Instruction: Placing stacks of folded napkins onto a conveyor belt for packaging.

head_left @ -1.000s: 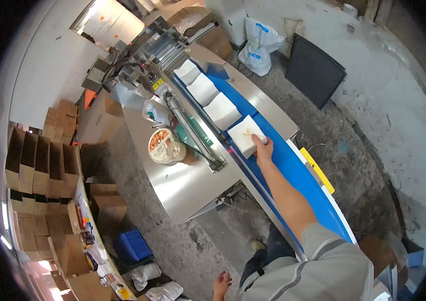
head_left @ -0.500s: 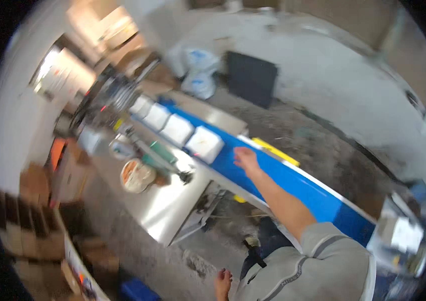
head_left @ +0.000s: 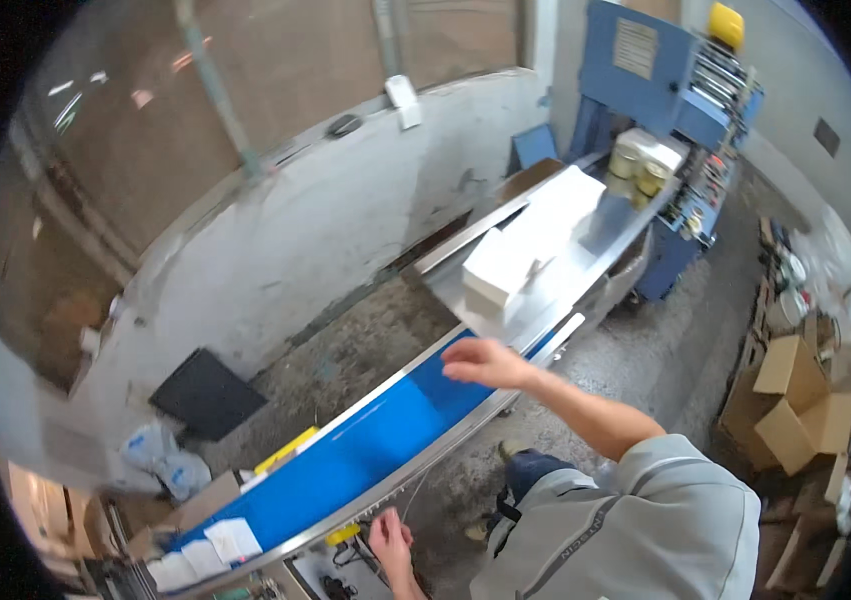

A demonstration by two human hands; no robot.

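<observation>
The blue conveyor belt (head_left: 375, 445) is the biggest thing before me, running from lower left up toward the steel surface (head_left: 585, 265) at its upper right end. Behind that surface stands a blue machine (head_left: 685, 90) with a yellow cap on top. Against the grey wall a dark flat mat (head_left: 207, 392) lies on the floor, and brown cardboard boxes (head_left: 795, 400) are heaped at the far right.

A stack of white boxes (head_left: 535, 235) sits on the steel surface, the nearest one just beyond the belt's end. At the belt's lower left end a few flat white packets (head_left: 230, 540) lie on the blue.

My right hand (head_left: 485, 362) hangs over the belt's upper end, near the closest white box but apart from it. Its grip is spread, fingers loose, pinching nothing. My left hand (head_left: 390, 540) is low at the belt's near edge by a small yellow part; its fingers look loosely spread and empty, though it is small in the view and I cannot be sure whether it touches the frame.

I judge the main risk to be the leaning stack: the white boxes sit unevenly, so a grab at the near one with a loose grip could tip the others off the surface. My arm also crosses a belt that may be running, where a sleeve could catch.
</observation>
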